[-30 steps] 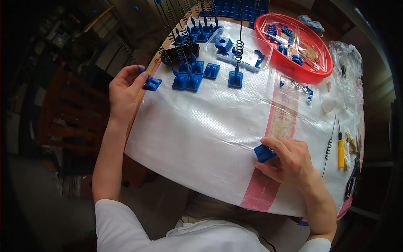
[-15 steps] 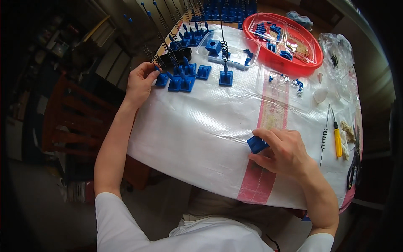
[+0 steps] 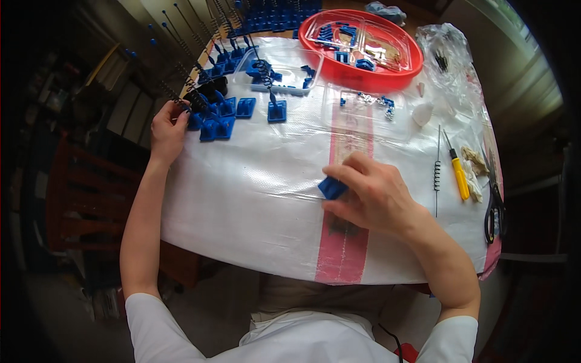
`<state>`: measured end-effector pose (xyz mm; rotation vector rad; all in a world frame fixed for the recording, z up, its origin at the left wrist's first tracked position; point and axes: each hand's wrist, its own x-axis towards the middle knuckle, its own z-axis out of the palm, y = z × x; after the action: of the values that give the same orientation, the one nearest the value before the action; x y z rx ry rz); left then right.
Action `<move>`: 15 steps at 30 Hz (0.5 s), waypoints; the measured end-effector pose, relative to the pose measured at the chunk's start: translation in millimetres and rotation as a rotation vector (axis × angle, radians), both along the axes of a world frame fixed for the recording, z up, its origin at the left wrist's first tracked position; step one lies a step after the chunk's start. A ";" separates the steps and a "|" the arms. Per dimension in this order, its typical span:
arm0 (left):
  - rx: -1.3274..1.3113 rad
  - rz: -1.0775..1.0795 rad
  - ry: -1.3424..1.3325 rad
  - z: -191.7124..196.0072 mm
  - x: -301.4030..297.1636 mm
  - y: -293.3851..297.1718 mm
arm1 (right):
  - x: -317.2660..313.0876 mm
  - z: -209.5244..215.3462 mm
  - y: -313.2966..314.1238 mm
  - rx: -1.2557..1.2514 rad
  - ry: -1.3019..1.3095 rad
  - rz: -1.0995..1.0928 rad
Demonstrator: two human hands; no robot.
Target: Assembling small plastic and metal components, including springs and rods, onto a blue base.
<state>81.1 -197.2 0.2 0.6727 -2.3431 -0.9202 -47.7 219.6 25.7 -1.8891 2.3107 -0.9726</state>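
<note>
Carried inward since a second ago: a blue base (image 3: 194, 121) with the left hand (image 3: 168, 134), from a gap apart to just beside the cluster of blue bases (image 3: 221, 128) on the counter (image 3: 242, 206), between ten and eleven o'clock. Touch that base at ten o'clock with the left fingers drawn narrow; cannot tell whether pinching it or merely resting against it. With the right hand (image 3: 378, 190), toward three o'clock, hold a blue block (image 3: 331, 187) between thumb and fingers, over the pink-edged stripe (image 3: 342, 260) of the cover.

At one o'clock, see a red basin (image 3: 363, 78) and, inside it, a clear divided tray (image 3: 362, 41) with blue strips (image 3: 327, 36) and blue clips (image 3: 342, 57) in one half, brownish pieces (image 3: 387, 53) in the other, too small to tell apart. Close to twelve o'clock, find a clear rectangular tub (image 3: 290, 91), holding a chunky blue piece (image 3: 256, 68), partly hidden behind a spring, and smaller blue pieces (image 3: 308, 74) toward its three-o'clock end. Between one and two o'clock, note a flat clear tray (image 3: 357, 128) with tiny blue parts (image 3: 389, 109) and silvery bits (image 3: 367, 98) scattered along its far side. Near two o'clock, see crumpled clear plastic (image 3: 448, 41) with dark springs (image 3: 441, 60); cannot tell whether inside or underneath. At three o'clock, find a coiled rod (image 3: 437, 175) near a yellow-handled tool (image 3: 461, 179).
</note>
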 end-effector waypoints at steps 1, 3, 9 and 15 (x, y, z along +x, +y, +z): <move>-0.015 -0.013 0.000 0.3 -0.6 1.3 | -1.3 -2.3 -0.2 -0.027 -0.009 -0.037; -0.033 -0.029 0.024 0.6 1.0 5.2 | -5.2 -2.5 0.5 -0.050 -0.002 -0.088; -0.056 -0.006 0.031 3.0 17.0 1.2 | -6.8 -2.5 -0.3 -0.091 -0.079 -0.175; -0.009 0.099 0.458 38.2 48.3 70.9 | -11.6 -6.1 4.4 -0.033 -0.268 -0.225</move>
<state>129.4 -126.4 38.4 0.5047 -1.8917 -0.9076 -59.3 224.0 19.6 -1.4231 2.3893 -1.2077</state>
